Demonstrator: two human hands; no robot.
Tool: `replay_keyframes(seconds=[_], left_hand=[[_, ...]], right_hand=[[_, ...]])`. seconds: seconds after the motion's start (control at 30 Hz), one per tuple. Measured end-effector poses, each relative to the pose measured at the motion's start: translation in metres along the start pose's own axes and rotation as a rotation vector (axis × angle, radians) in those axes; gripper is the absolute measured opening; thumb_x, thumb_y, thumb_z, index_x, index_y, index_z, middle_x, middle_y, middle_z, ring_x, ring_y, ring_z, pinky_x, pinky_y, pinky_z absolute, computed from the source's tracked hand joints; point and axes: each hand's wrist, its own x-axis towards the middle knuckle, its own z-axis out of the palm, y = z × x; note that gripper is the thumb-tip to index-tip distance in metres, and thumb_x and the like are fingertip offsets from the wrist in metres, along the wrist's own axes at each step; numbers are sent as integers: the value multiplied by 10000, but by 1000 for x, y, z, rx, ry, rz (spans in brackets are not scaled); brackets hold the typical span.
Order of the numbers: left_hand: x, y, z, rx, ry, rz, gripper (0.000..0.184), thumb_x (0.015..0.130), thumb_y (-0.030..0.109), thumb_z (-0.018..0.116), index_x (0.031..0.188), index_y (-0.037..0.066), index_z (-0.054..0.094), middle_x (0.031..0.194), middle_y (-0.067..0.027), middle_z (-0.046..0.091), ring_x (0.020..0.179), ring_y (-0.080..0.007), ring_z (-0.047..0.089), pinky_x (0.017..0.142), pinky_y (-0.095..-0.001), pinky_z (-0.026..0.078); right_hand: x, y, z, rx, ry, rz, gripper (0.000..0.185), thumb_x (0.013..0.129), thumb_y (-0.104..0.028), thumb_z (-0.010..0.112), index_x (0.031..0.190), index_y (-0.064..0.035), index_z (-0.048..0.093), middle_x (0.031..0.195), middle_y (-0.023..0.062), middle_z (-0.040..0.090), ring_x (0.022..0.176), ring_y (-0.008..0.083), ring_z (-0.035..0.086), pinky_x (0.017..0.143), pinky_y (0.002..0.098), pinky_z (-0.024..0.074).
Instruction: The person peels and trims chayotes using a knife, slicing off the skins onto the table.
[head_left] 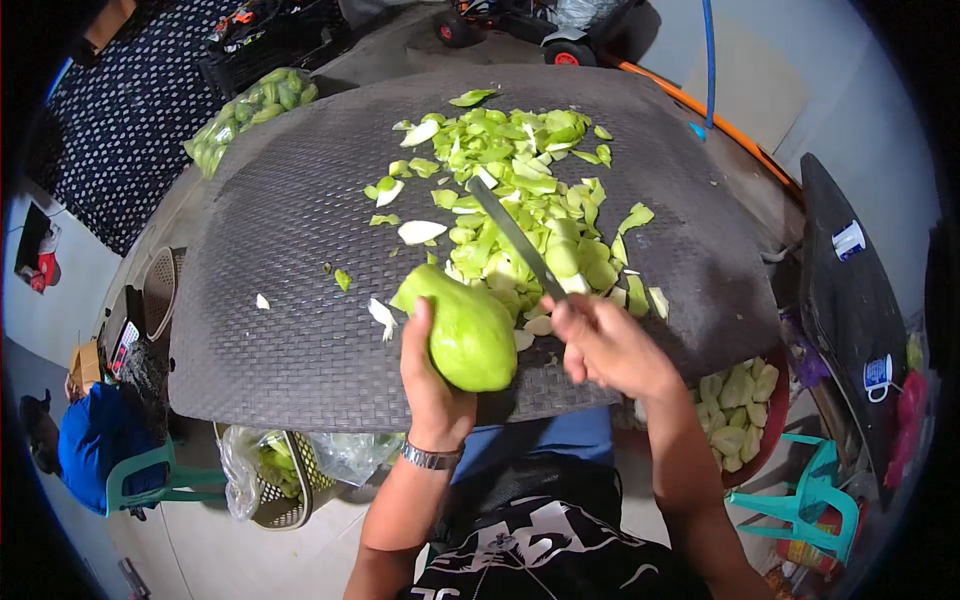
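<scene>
Most of the view is filled by a dark woven-textured table (290, 190), by whose near right side a red basin (779, 400) of pale pieces is placed on a lower level. Across the middle and far part of the tabletop, a loose heap of green peelings (560, 225) is spread. A large green fruit (472, 340) is held at the near edge of the table, on the body's side of the heap; whether any of its weight is borne by the tabletop cannot be told. Its long axis is slanted, with the narrower end turned away to the left and the broad end brought toward the right and the body. It is grasped by the left hand (430, 375), the thumb being laid up along its left flank while the other fingers are hidden beneath. By the right hand (610, 345), which is set to the right of the fruit, a knife (512, 238) is gripped, with the fingers curled about the handle and the wrist angled inward. From those fingers the fruit is found to the left and slightly nearer the body. The blade is pointed away and leftward over the peelings, roughly parallel to the fruit's axis and seemingly apart from its skin.
</scene>
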Motion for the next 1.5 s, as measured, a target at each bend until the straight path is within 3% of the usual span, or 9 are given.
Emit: replay_keyframes(seconds=[0.1, 0.27, 0.4, 0.5, 0.63, 0.77, 0.9, 1.27, 1.5], left_hand=[[2, -3, 9, -79, 73, 53, 516, 1050, 478, 579, 1379, 81, 565, 1320, -103, 667, 1225, -278, 649, 1054, -435, 512], [-6, -2, -11, 51, -129, -87, 410, 992, 307, 659, 1295, 39, 592, 1313, -129, 663, 1221, -266, 645, 1060, -441, 511], [-1, 2, -37, 216, -270, -231, 446, 886, 60, 736, 1294, -10, 570, 1297, -173, 643, 1194, -259, 650, 1016, -399, 539], [-6, -4, -20, 107, -196, -343, 655, 783, 26, 844, 1353, -14, 525, 1291, -158, 635, 1193, -244, 642, 1016, -381, 533], [-15, -15, 4, 1028, -135, 233, 881, 677, 153, 970, 1394, -24, 490, 1271, -139, 662, 1151, -213, 661, 1015, -365, 530], [-2, -7, -26, 436, -227, -176, 875, 714, 157, 943, 1452, -1, 500, 1309, -128, 667, 1155, -216, 672, 1007, -366, 547], [4, -21, -39, 294, -311, -24, 733, 901, 253, 823, 1498, 14, 471, 1334, -152, 662, 1174, -248, 685, 1005, -396, 578], [-6, -14, -34, 514, -412, -48, 914, 730, -44, 880, 1500, 66, 401, 1271, -94, 650, 1110, -187, 672, 871, -339, 614], [-15, -2, -36, 444, -236, -362, 913, 626, -145, 865, 1412, 48, 442, 1004, -100, 674, 682, -151, 672, 504, -257, 533]], right_hand=[[-14, 0, 25, 105, -77, -1, 900, 844, -540, 847, 1357, 139, 555, 671, 43, 667, 586, 97, 616, 553, 252, 455], [-13, 5, 16, 454, 35, -56, 356, 955, -381, 788, 980, -41, 686, 623, -9, 602, 487, 53, 512, 463, 241, 377], [-12, -1, 9, 197, 207, -68, 435, 948, -450, 777, 963, -21, 707, 654, -3, 604, 535, 73, 549, 501, 261, 419], [1, 12, 21, -107, 393, -162, 603, 941, -543, 734, 1009, 54, 681, 842, 156, 719, 768, 301, 700, 718, 401, 540], [-2, 2, 32, -191, 426, -315, 708, 905, -608, 735, 1122, 57, 632, 927, 276, 722, 890, 428, 732, 805, 472, 558], [-28, -12, 27, -445, 290, -474, 1037, 801, -746, 762, 1406, 53, 494, 786, 245, 712, 787, 436, 750, 701, 480, 577], [-34, -8, 29, -841, 375, -616, 1242, 748, -806, 741, 1597, -2, 325, 683, 213, 686, 689, 426, 743, 647, 505, 591], [-10, 15, 6, -902, 342, -655, 943, 793, -834, 670, 1305, -50, 553, 678, 179, 685, 665, 424, 730, 630, 512, 584], [-3, 18, -15, -983, 348, -470, 810, 800, -829, 665, 1064, -65, 614, 720, 177, 695, 724, 430, 723, 699, 531, 570]])
